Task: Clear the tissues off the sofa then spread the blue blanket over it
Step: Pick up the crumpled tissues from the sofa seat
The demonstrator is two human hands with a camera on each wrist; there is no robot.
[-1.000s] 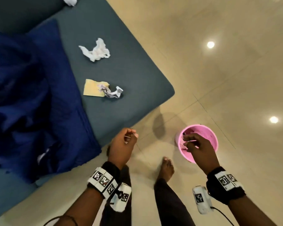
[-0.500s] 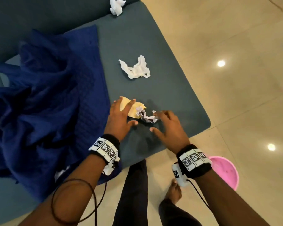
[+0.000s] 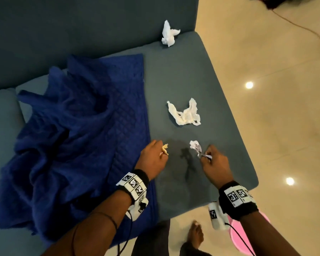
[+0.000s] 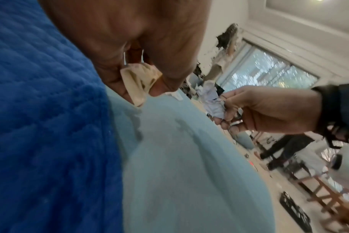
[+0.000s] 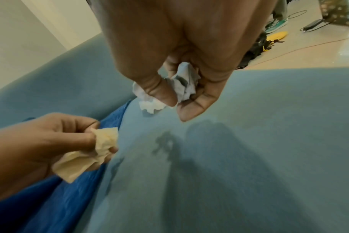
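My left hand pinches a crumpled yellow tissue just above the teal sofa seat, beside the edge of the blue blanket. My right hand pinches a crumpled white printed tissue a little to the right, also lifted off the seat. A white tissue lies on the seat beyond my hands. Another white tissue sits at the foot of the backrest. The blanket is bunched over the seat's left half.
A pink bucket stands on the tiled floor at the lower right, partly hidden by my right forearm. My legs and a bare foot are next to the sofa's front edge. Dark items and a cable lie on the floor at the far right.
A second ago both hands were by the pink bucket. They came to the sofa, and now the left one has picked up the yellow tissue and the right one the white printed tissue.
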